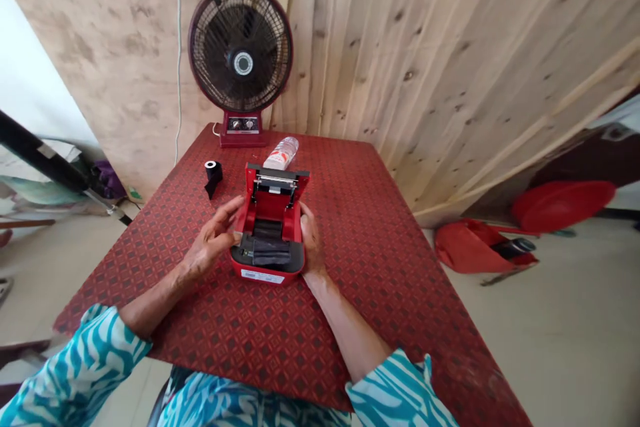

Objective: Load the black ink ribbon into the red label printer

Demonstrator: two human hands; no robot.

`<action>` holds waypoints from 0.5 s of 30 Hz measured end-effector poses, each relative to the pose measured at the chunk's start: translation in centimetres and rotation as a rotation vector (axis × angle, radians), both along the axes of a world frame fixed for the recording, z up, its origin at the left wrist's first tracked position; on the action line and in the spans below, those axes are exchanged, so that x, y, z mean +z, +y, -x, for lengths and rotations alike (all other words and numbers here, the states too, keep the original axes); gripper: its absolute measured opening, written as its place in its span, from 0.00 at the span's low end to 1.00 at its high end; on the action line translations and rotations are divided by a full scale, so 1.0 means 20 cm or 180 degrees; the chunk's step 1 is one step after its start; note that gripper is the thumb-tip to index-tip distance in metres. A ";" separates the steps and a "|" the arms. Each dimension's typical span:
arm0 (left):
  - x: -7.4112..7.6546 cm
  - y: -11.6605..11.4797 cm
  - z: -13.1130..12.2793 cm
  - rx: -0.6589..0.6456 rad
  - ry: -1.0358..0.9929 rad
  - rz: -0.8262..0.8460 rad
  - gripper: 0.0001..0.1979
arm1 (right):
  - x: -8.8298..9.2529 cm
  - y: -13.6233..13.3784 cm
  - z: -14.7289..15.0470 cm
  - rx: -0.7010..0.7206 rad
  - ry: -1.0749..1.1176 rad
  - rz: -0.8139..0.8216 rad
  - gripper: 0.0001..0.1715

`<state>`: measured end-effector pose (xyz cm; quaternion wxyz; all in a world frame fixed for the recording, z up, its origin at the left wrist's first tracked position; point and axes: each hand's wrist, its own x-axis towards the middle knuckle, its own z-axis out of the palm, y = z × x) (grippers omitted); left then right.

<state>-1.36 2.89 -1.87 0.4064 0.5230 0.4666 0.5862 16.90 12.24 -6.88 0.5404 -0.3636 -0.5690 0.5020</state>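
A red and black label printer (268,230) rests on the table in front of me with its lid raised. Inside it lies black ribbon-like material (271,251), which reaches over the front panel. My left hand (216,235) rests against the printer's left side, thumb near the front panel and fingers along the edge. On the other side, my right hand (311,240) grips the right edge, its fingers partly hidden behind the casing. Beyond my left hand stands a black roll (213,175) with a white core and a loose end hanging down.
A maroon table fan (241,60) stands at the back left of the red patterned table (365,213). A clear plastic bottle (281,154) lies behind the printer. On the right, a red chair (475,247) holds a dark object. A wooden wall (400,47) closes off the back.
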 end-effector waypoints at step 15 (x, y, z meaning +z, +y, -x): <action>0.27 0.43 -0.12 -0.1134 0.4060 0.0624 0.06 | 0.00 0.03 0.01 0.0112 0.0312 -0.0010 0.23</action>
